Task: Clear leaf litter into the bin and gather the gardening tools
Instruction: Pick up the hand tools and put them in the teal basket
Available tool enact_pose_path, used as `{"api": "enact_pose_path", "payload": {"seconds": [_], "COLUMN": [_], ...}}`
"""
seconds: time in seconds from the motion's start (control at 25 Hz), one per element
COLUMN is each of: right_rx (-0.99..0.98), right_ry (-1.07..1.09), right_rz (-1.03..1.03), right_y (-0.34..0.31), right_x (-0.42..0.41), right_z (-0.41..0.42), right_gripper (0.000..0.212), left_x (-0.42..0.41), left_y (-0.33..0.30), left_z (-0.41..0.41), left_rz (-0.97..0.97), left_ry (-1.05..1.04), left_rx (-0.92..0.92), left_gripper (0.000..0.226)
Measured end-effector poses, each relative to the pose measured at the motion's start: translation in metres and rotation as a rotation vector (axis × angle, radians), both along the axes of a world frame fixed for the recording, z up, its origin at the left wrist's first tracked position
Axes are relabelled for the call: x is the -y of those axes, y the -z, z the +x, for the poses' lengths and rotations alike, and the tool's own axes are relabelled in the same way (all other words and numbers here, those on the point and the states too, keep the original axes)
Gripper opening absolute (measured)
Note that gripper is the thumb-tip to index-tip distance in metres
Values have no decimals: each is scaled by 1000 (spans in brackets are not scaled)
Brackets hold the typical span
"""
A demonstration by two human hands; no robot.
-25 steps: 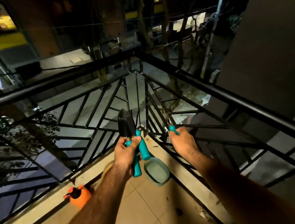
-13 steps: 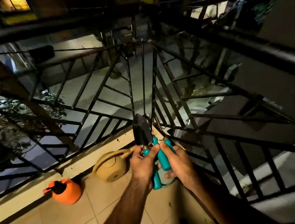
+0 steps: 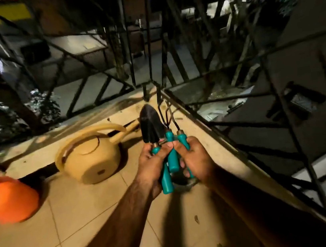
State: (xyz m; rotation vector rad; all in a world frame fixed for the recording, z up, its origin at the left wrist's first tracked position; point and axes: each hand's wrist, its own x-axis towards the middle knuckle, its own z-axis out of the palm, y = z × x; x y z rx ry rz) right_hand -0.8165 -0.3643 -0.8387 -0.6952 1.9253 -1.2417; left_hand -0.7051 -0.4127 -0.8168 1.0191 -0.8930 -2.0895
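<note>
Since the railing (image 3: 228, 101) at right is all gaps, a slip means tools gone overboard. Watering can (image 3: 91, 154) sits centre-left. Both hands, left (image 3: 153, 162) and right (image 3: 196, 158), grip three teal-handled tools (image 3: 171, 153) mid-frame, crowded together.

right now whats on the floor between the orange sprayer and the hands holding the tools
In the head view, a tan watering can sits on the tiled floor between the orange sprayer and the left hand.
</note>
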Motion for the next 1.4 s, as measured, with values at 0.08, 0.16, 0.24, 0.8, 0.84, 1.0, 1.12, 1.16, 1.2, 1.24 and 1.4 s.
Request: {"api": "enact_pose_path", "payload": {"seconds": [0.08,0.16,0.24,0.8,0.84,1.0,1.12,1.16,1.2,1.24,1.4], "right_rx": [-36,-138,-257,-563,-582,-629,-795,-847,-880,-911,-1139], "right_ry": [9,28,69,-211,-235,-225,-181,-178,-175,-177,-204], "right_rz": [-5,20,75,678,688,632,562,558,570,600,684], "right_y": [49,79,94,188,196,217,225,226,225,224,213], "right_x": [6,10,11,52,54,55,49,47,47,47,40], "right_z": [-4,-10,-18,-53,-52,-49,-45,-44,-43,-42,-45], "right_gripper": [18,22,29,44,41,38,43,43,42,42,39], "left_x": [5,11,18,28,28,26,21,19,17,14,9], "left_y": [49,85,108,161,163,172,179,180,183,186,193], "left_z": [-6,-11,-12,13,13,16,21,22,24,26,38], "left_rz": [-34,-40,-32,9,10,18,20,27,31,33,34], "left_ry": [-33,-45,-60,-69,-62,-52,-61,-69,-81,-96,-95], "left_rx": [-2,-3,-17,55,57,75,77,75,71,71,79], "left_gripper": [22,24,28,36,36,33,35,35,35,35,32]}}
